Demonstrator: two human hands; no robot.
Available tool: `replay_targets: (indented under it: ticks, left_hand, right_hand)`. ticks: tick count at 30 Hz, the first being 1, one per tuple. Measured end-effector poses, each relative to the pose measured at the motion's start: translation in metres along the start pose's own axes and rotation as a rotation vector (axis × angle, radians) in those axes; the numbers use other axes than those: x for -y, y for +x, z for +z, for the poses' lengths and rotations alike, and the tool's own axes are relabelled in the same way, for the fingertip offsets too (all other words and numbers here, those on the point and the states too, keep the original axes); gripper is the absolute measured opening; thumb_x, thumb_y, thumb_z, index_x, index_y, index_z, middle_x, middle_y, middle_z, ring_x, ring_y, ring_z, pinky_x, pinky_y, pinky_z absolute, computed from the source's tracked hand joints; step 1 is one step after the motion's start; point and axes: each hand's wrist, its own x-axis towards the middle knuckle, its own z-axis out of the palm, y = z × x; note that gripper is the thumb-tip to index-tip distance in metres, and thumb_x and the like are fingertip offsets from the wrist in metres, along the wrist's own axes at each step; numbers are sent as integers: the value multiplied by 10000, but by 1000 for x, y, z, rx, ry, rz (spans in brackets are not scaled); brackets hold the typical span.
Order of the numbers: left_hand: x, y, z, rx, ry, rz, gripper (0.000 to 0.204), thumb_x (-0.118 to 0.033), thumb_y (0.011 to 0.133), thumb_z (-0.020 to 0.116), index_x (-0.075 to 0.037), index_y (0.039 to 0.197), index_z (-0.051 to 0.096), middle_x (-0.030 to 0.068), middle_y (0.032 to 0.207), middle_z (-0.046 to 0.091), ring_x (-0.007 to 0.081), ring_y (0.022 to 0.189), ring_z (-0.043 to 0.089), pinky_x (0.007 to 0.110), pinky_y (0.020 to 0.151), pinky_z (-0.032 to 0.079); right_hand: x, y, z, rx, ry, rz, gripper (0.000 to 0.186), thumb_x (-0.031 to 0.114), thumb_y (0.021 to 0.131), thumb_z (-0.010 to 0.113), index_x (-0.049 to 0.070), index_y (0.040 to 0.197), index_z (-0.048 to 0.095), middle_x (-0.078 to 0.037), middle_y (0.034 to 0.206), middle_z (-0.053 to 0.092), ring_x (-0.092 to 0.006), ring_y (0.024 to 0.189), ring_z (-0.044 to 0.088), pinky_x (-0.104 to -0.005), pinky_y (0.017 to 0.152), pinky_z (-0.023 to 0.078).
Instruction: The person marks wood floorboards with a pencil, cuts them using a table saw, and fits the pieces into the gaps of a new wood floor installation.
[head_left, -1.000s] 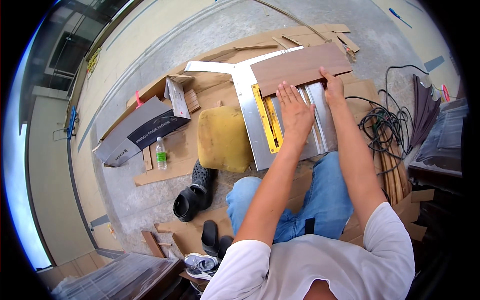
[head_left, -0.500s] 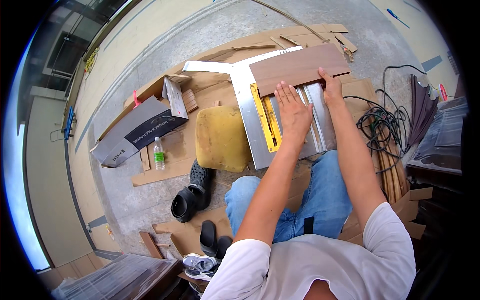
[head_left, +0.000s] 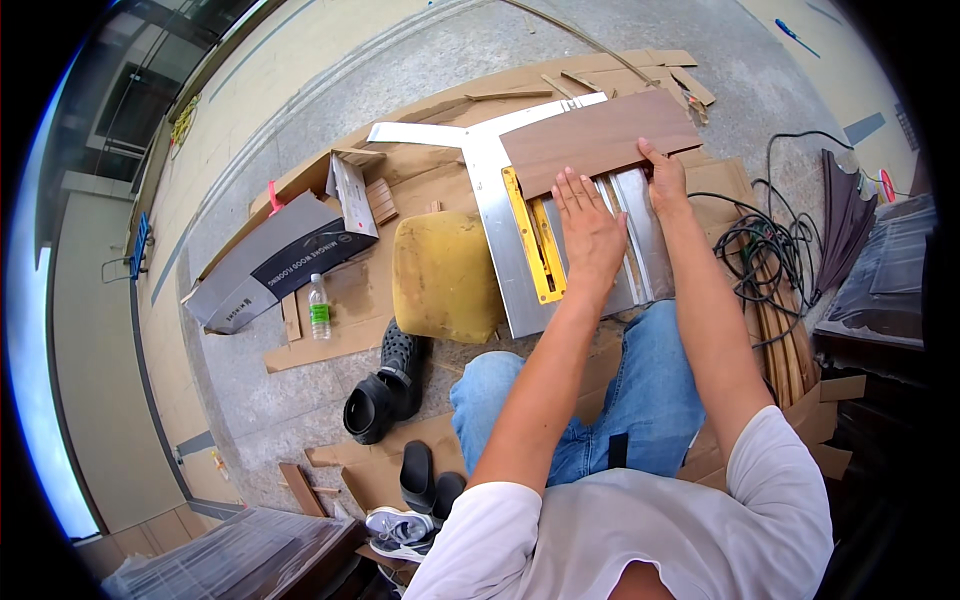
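Observation:
A brown wooden plank (head_left: 590, 130) lies across the top of a metal table saw (head_left: 488, 240) with a yellow slotted insert (head_left: 548, 280). My left hand (head_left: 590, 230) lies with fingers stretched out at the plank's near edge, fingertips against it. My right hand (head_left: 668, 180) grips that same edge near the right end, thumb on top. Left of the saw is a worn yellow pad (head_left: 440, 275). I cannot see whether the blade is under the plank.
Cardboard sheets (head_left: 420, 170), a flooring box (head_left: 270, 260), a water bottle (head_left: 320, 308) and footwear (head_left: 375, 405) lie left and below. On the right are coiled black cables (head_left: 750, 255), long strips (head_left: 785, 360) and a plastic-wrapped stack (head_left: 885, 270). A blue screwdriver (head_left: 795, 35) lies at the far right.
Over the last half second the plank and my fingertips have shifted very slightly toward me. Both hands keep much the same pose.

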Motion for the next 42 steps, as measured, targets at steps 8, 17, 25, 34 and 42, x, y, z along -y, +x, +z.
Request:
replay_targets:
  ticks: [8,17,25,34,42]
  left_hand:
    - [-2,-4,-1,31,28,-7,814,-359,909,631,192,1420,318,381,1534,218,486,1460,183,506,1222,102]
    - [-2,-3,1,3,13,10,815,-356,902,635,195,1415,324,390,1522,232,492,1453,194,513,1220,104]
    - [-4,-5,-1,9,21,14,808,-360,900,634,192,1410,336,387,1521,239,489,1454,198,509,1221,102]
    - [-5,-9,-2,33,46,-8,805,-368,917,609,187,1423,318,379,1534,220,475,1466,179,505,1223,91]
    - [-6,-12,-2,34,58,-15,797,-362,919,610,185,1423,322,379,1533,225,482,1462,184,510,1221,101]
  right_hand:
    - [-2,0,-2,25,13,-13,438,74,809,803,-13,1197,621,-81,1156,656,-196,1059,601,-307,954,451]
    - [4,-4,1,62,37,19,405,72,825,788,-13,1184,621,-84,1148,658,-198,1047,612,-316,946,466]
    - [4,-1,-2,75,39,14,402,78,827,790,-7,1179,615,-81,1124,665,-190,1031,624,-314,927,483]
    - [2,-2,-2,102,54,23,404,86,822,798,3,1175,619,-76,1112,669,-188,1015,629,-312,921,488]
    - [2,-7,-1,99,51,25,388,77,819,792,17,1168,632,-62,1107,673,-186,1008,630,-308,907,491]
